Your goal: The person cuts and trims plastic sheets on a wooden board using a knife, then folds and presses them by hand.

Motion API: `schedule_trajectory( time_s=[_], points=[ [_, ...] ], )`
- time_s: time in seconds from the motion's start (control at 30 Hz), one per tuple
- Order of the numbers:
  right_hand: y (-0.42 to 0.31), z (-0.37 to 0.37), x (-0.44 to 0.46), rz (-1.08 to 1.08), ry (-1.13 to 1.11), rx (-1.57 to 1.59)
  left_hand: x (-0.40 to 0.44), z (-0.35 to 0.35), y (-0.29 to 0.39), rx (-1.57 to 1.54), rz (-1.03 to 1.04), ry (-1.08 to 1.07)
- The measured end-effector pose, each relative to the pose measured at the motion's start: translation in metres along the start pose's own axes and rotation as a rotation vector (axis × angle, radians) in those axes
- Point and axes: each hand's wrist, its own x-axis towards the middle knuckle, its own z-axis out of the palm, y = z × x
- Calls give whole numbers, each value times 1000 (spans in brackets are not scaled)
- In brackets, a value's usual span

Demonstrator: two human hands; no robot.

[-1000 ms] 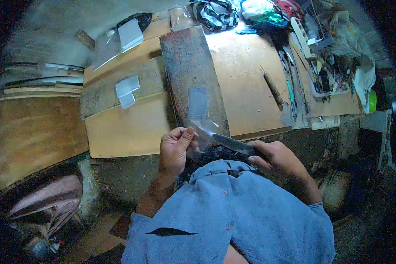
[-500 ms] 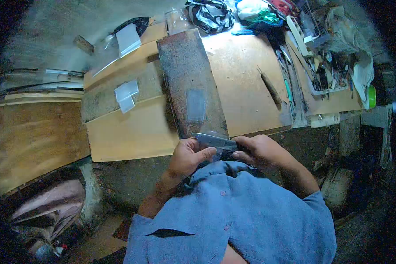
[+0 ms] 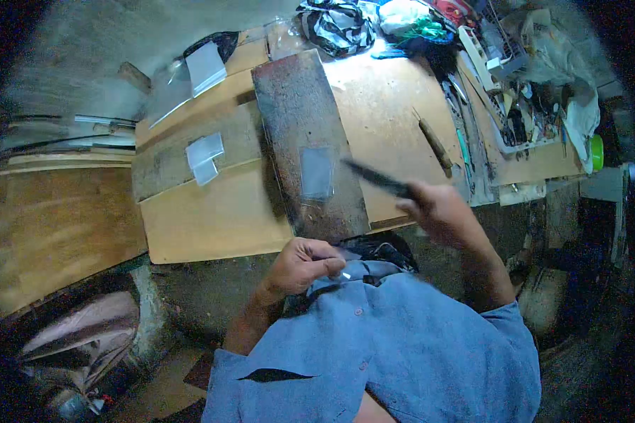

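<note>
Head view: right grip clasps knife, left grip pinches film, sheet on board.

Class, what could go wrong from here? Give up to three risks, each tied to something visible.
The right hand grips a knife and the left hand is bare, so a slip might cut it.
The knife's tip seems near the clear sheet on the dark board and could nick it.
The wooden-handled tool has a thin exposed end that might prick someone reaching over.

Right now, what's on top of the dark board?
A flat plastic piece lies on the near half of the dark board. Whether more pieces lie beneath it can't be seen.
</note>
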Motion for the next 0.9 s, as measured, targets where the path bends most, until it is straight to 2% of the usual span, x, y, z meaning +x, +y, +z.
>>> schedule_trajectory(
  time_s=[0.07, 0.1, 0.13, 0.17, 0.27, 0.33, 0.4, 0.47, 0.6, 0.73, 0.83, 0.9],
  points=[
    [2, -1, 3, 56, 99, 295, -1, 2, 4, 21, -23, 53],
    [1, 5, 2, 53, 98, 296, 3, 6, 3, -133, -25, 148],
    [-2, 15, 1, -8, 4, 539, 8, 10, 3, -288, -26, 240],
    [-6, 26, -1, -72, -91, 780, 15, 10, -6, -246, 66, 285],
    [-41, 53, -4, -46, -222, 1186, 26, 20, 0, -426, 146, 375],
    [-39, 66, 3, -45, -161, 1202, 25, 21, -1, -418, 204, 410],
    [-38, 69, 7, -42, -99, 1219, 20, 19, 2, -379, 145, 457],
    [-38, 62, 10, 113, -2, 1318, 19, 19, -6, -469, 153, 467],
    [-51, 54, 3, 81, -92, 1317, 22, 23, -9, -662, 242, 512],
    [-43, 68, 6, 77, -98, 1270, 18, 24, -20, -639, 266, 517],
    [-42, 60, 8, 188, 38, 1370, 9, 22, -21, -546, 172, 456],
    [-40, 55, 8, 165, 27, 1350, 4, 18, -21, -366, 47, 297]
  ],
)
